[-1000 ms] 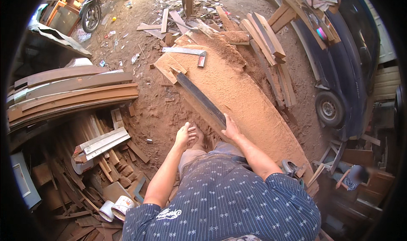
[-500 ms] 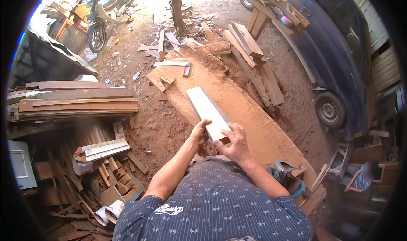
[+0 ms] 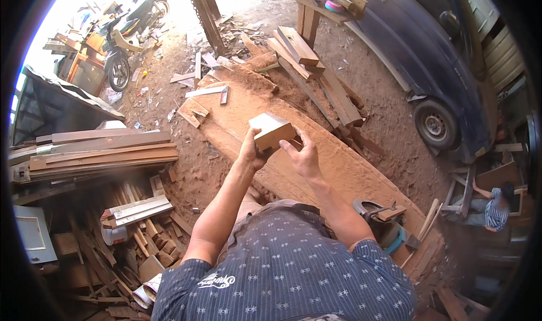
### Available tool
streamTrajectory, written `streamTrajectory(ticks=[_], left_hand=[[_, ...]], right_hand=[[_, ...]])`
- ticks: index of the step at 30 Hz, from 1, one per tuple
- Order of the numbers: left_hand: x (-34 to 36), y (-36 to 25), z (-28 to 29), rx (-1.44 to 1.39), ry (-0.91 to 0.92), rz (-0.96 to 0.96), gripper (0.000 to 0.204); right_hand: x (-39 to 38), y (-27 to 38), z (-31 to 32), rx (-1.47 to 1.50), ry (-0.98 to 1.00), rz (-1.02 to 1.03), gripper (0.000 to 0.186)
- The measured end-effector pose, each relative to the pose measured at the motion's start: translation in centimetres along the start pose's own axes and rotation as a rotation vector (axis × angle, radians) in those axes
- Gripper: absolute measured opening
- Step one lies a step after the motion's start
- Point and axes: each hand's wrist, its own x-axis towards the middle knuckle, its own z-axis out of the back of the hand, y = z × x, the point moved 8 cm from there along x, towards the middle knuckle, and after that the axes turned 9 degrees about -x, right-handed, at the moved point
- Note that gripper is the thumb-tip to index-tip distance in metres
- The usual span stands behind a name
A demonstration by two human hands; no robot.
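A thick wooden block (image 3: 275, 134) is held up over the sawdust-covered plank bench (image 3: 350, 191), its near end face turned toward me and its bright top foreshortened. My left hand (image 3: 250, 150) grips the block's left side, fingers partly hidden beneath it. On the right side my right hand (image 3: 302, 154) is closed on the block, with the thumb near the lower corner of the end face. Farther along the bench lies a try square (image 3: 210, 92) with a metal blade, near a notched piece of wood (image 3: 193, 112).
Long timbers (image 3: 339, 98) are piled beyond the bench, beside a wooden post (image 3: 206, 19). Stacked boards (image 3: 101, 152) and offcuts fill the left. A hand plane (image 3: 370, 209) rests at the bench's near right. A blue vehicle (image 3: 418, 50) and another person (image 3: 495, 211) are at right.
Both hands have raised and tilted the block, so its near end face now shows instead of its long top. My view has shifted slightly. The person at right has changed posture.
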Motion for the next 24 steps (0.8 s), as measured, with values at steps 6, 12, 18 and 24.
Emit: streamTrajectory(ticks=[6, 12, 18, 24], left_hand=[[0.1, -0.4, 0.8, 0.028, -0.043, 0.032, 0.059], [-0.7, 5.0, 6.7, 0.462, -0.213, 0.152, 0.060], [-1.8, 9.7, 5.5, 0.568, -0.053, 0.118, 0.086], [-2.0, 6.1, 5.8, 0.470, 0.045, 0.112, 0.107]], right_hand=[[0.5, -0.4, 0.2, 0.027, 0.033, -0.075, 0.049], [-2.4, -10.5, 2.8, 0.047, 0.405, -0.696, 0.058], [-2.6, -13.0, 0.5, -0.287, 0.558, -0.709, 0.127], [2.6, -15.4, -2.0, -0.331, 0.576, -0.647, 0.128]])
